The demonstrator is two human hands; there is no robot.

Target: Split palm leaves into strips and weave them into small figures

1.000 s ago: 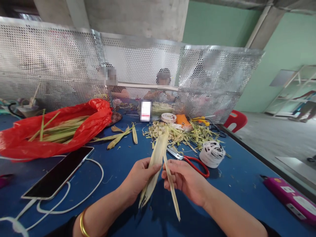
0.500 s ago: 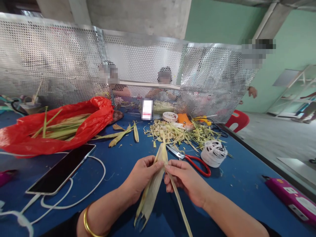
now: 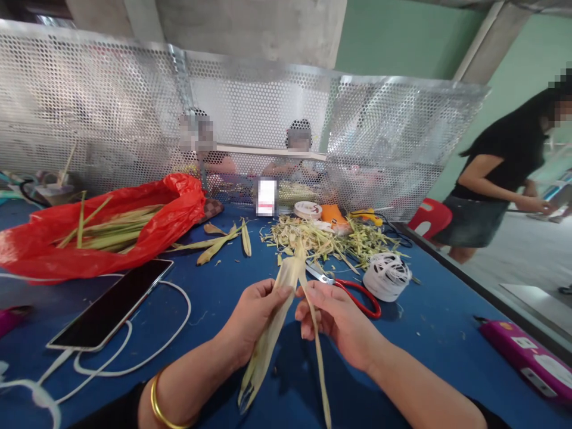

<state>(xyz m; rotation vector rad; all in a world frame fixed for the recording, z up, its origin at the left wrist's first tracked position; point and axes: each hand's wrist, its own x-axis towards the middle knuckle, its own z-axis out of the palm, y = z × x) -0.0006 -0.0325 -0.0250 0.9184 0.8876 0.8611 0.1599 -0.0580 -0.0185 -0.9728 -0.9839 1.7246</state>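
Between thumb and fingers, my left hand (image 3: 259,316) pinches the wide part of a pale dried corn husk (image 3: 268,342), whose narrow end points away from me. My right hand (image 3: 333,313) is closed on a thin strip of husk (image 3: 320,369) that splits from the wide part near the top and hangs toward me. The two pieces still join at the narrow end. Just beyond my right hand lie scissors (image 3: 357,295) with red handles, blades partly behind the husk. A roll of white ribbon-like strip (image 3: 386,277) sits to their right.
Husk scraps (image 3: 322,238) are heaped at the back. On the left are a red plastic bag (image 3: 179,205) of husks and a phone (image 3: 111,307) with a looping white cable (image 3: 190,310). A purple case (image 3: 527,357) lies right. Beyond the table's right edge stands a person (image 3: 496,161).
The strip in my right hand has come further away from the wide husk, and the gap between my hands has widened slightly. A person has come into fuller view at the right.
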